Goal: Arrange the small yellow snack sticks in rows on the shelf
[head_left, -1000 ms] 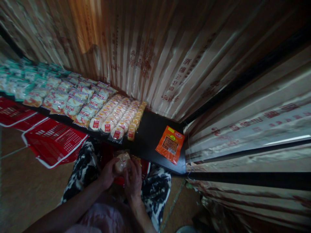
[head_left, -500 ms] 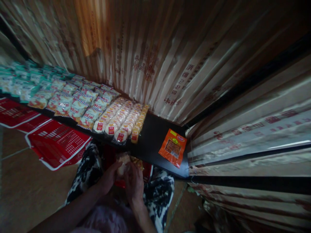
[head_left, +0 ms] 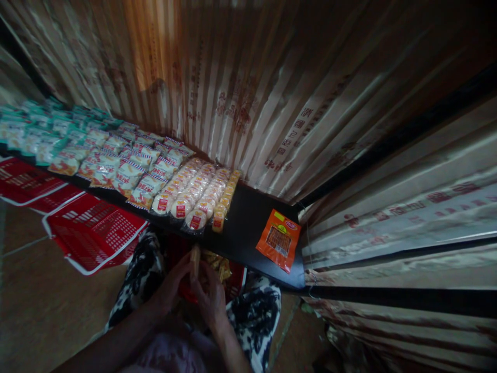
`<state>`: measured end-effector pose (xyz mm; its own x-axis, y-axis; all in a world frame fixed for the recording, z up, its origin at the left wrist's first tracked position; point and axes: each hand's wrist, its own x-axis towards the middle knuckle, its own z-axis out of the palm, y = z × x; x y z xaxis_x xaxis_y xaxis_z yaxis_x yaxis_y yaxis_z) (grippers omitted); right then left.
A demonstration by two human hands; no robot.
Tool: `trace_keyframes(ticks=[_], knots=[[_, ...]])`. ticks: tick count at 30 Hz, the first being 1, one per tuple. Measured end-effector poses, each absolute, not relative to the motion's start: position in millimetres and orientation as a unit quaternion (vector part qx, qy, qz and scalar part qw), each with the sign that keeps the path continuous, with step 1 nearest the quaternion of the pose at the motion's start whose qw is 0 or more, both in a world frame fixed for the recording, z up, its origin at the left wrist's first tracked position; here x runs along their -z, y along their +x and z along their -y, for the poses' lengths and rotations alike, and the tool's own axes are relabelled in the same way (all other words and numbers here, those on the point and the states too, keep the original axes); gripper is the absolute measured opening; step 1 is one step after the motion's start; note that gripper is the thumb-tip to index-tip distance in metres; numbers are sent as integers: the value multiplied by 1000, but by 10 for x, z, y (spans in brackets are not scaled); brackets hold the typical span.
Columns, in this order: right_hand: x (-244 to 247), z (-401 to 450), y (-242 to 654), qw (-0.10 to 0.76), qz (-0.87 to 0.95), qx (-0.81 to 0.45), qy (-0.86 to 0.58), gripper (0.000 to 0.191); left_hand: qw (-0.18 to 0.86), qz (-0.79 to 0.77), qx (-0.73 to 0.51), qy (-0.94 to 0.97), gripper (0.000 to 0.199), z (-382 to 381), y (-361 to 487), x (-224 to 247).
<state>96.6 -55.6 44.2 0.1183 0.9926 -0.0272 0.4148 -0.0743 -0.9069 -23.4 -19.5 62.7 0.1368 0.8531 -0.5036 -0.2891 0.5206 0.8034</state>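
Note:
My left hand [head_left: 175,284] and my right hand [head_left: 212,296] are together above a red basket [head_left: 237,282] between my knees. Their fingers close on a small tan wrapped snack [head_left: 195,260], seen nearly edge-on; its label cannot be read. Several gold-coloured packets [head_left: 219,267] lie in the basket just beyond my right hand. At the front of the black shelf [head_left: 246,223], ahead of my hands, are rows of round wrapped crackers [head_left: 194,220] and one row of yellow wrapped snacks [head_left: 219,215].
White-and-red snack bags [head_left: 147,189] and teal snack bags [head_left: 48,147] fill the shelf's left part. An orange packet [head_left: 279,241] lies near its right end. More red baskets [head_left: 97,228] are at the lower left. A pleated printed sheet [head_left: 240,103] hangs behind, with dark bars at right.
The wrapped snack has turned in my hands from its pale flat face to its narrow edge. My left hand has shifted slightly, and more of the gold packets shows.

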Motion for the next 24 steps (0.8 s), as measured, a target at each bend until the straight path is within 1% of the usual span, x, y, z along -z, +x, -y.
trace_keyframes(ticks=[6, 15, 18, 21, 24], knots=[[-551, 461, 974, 421, 557, -389, -601, 35, 647, -511, -414, 386, 53, 129, -255, -526], [-573, 478, 1006, 441, 528, -449, -570, 40, 544, -585, -345, 493, 60, 128, -281, -381], [-559, 482, 1016, 452, 516, -453, -570, 39, 550, -582, -340, 494, 61, 144, -277, -429], [-544, 474, 1004, 460, 510, -455, -567, 37, 566, -572, -358, 473, 55, 157, -262, -489], [-548, 453, 973, 439, 510, -455, -583, 35, 564, -573, -387, 451, 50, 176, -252, -485]])
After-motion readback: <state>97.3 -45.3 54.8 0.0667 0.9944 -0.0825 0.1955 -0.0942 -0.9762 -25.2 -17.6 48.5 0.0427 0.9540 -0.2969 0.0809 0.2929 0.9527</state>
